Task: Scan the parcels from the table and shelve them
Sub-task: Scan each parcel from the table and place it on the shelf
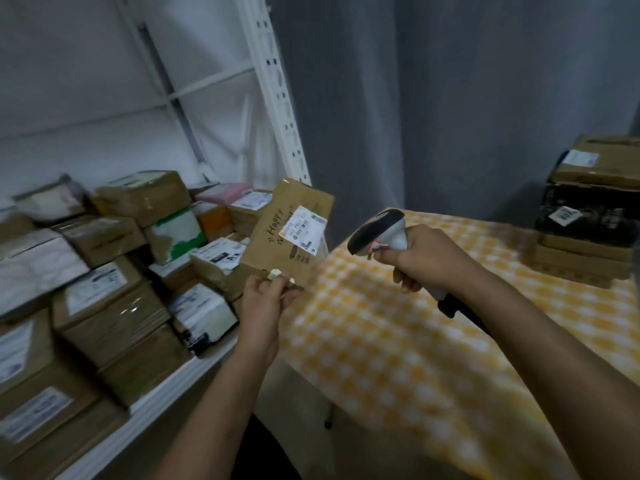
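Nearest, the left hand (265, 299) pinches the parcel (287, 237) by its lower edge, tilted up just left of the table (398, 341), while the right hand (420, 259) grips the scanner (377, 233) aimed at its label (304, 228): scanning seems underway, and next likely comes the crowded shelf (166, 393) farther left.

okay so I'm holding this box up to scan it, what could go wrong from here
The left hand pinches the cardboard box only at its bottom corner, so it may twist or drop. Its label sits tilted to the scanner in the right hand, so the scan might miss.
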`<act>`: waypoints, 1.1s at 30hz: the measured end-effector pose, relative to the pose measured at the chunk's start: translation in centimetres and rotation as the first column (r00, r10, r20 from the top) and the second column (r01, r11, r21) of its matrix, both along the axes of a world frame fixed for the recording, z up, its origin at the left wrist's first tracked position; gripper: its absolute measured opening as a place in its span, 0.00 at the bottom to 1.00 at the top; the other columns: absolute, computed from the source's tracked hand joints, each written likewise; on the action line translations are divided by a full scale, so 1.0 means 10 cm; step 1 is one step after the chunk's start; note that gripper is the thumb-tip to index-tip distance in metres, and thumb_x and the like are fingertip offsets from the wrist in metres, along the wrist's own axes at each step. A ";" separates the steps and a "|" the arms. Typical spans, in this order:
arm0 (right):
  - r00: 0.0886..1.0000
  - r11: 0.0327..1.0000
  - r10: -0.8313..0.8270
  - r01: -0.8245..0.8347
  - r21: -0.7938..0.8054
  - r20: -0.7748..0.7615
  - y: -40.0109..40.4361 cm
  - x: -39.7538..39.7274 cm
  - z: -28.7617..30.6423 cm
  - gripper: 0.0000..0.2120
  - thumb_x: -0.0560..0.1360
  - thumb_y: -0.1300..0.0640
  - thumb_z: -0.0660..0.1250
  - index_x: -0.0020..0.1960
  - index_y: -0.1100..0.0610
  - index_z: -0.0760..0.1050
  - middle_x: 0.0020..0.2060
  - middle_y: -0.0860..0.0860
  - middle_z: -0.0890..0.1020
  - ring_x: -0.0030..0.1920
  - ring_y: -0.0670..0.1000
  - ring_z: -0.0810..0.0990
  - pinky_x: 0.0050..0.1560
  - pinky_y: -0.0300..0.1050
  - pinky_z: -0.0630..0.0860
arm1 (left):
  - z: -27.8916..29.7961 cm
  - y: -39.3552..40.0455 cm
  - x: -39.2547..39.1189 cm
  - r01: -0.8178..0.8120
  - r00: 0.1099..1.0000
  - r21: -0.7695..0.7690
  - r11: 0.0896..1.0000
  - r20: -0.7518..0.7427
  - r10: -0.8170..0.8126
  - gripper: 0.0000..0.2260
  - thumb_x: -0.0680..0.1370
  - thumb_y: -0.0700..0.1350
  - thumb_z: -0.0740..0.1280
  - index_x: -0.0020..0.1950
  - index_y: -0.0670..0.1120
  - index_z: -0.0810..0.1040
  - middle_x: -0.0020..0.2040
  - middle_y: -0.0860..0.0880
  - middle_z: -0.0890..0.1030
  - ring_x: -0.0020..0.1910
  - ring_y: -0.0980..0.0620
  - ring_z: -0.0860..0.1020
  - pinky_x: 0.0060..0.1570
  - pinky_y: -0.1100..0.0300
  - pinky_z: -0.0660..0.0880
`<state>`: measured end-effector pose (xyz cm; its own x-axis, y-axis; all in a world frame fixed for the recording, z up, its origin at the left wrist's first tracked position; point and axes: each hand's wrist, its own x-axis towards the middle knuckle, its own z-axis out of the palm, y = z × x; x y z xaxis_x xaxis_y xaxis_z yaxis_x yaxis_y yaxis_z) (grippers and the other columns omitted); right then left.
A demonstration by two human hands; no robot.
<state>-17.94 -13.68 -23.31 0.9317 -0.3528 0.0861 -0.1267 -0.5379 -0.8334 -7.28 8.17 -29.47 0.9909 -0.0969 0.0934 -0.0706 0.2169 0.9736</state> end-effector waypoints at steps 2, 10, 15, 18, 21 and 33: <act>1.000 1.000 0.022 -0.022 -0.009 0.003 0.17 0.10 0.05 0.12 0.77 0.50 0.69 0.47 0.60 0.81 0.29 0.52 0.84 0.28 0.52 0.84 0.34 0.43 0.78 | 0.09 0.15 -0.01 -0.057 0.998 -0.097 0.994 0.013 0.058 0.12 0.81 0.39 0.67 0.63 0.44 0.72 0.54 0.46 0.83 0.46 0.55 0.85 0.45 0.64 0.81; 0.994 0.992 0.102 -0.104 -0.067 -0.036 0.61 0.29 0.06 0.11 0.77 0.52 0.69 0.46 0.61 0.80 0.29 0.52 0.84 0.27 0.51 0.83 0.32 0.42 0.77 | 0.20 0.48 0.08 -0.199 0.976 -0.503 0.841 -0.182 0.122 0.18 0.81 0.39 0.68 0.70 0.48 0.74 0.63 0.48 0.82 0.55 0.55 0.83 0.55 0.60 0.81; 0.992 0.987 0.107 -0.115 -0.113 -0.073 0.68 0.34 0.05 0.16 0.77 0.47 0.69 0.44 0.60 0.81 0.30 0.52 0.85 0.29 0.51 0.84 0.36 0.43 0.80 | 0.18 0.49 0.18 -0.222 0.957 -0.561 0.798 -0.282 0.068 0.21 0.80 0.40 0.70 0.72 0.46 0.71 0.62 0.46 0.81 0.58 0.50 0.83 0.54 0.58 0.82; 0.992 0.988 0.102 -0.109 -0.105 -0.078 0.66 0.37 0.05 0.16 0.77 0.47 0.69 0.47 0.61 0.82 0.30 0.52 0.85 0.29 0.51 0.84 0.35 0.43 0.80 | 0.27 0.43 0.30 -0.199 0.953 -0.591 0.782 -0.303 0.014 0.22 0.80 0.39 0.70 0.72 0.42 0.71 0.64 0.42 0.79 0.59 0.47 0.82 0.54 0.55 0.83; 0.994 0.992 0.088 -0.094 -0.088 -0.066 0.59 0.37 0.08 0.14 0.77 0.50 0.68 0.48 0.62 0.81 0.30 0.53 0.84 0.27 0.50 0.83 0.30 0.40 0.76 | 0.41 0.27 0.47 -0.182 0.953 -0.619 0.764 -0.302 -0.018 0.22 0.79 0.38 0.70 0.72 0.42 0.71 0.64 0.41 0.79 0.59 0.45 0.82 0.57 0.52 0.82; 0.996 0.996 0.023 -0.031 -0.089 -0.085 0.20 0.35 0.06 0.13 0.77 0.49 0.69 0.51 0.60 0.81 0.32 0.54 0.85 0.29 0.52 0.84 0.32 0.41 0.79 | 0.82 -0.52 1.45 -0.185 0.922 -0.556 0.810 -0.384 -0.053 0.22 0.80 0.41 0.70 0.73 0.41 0.71 0.64 0.41 0.79 0.62 0.44 0.80 0.30 0.59 0.82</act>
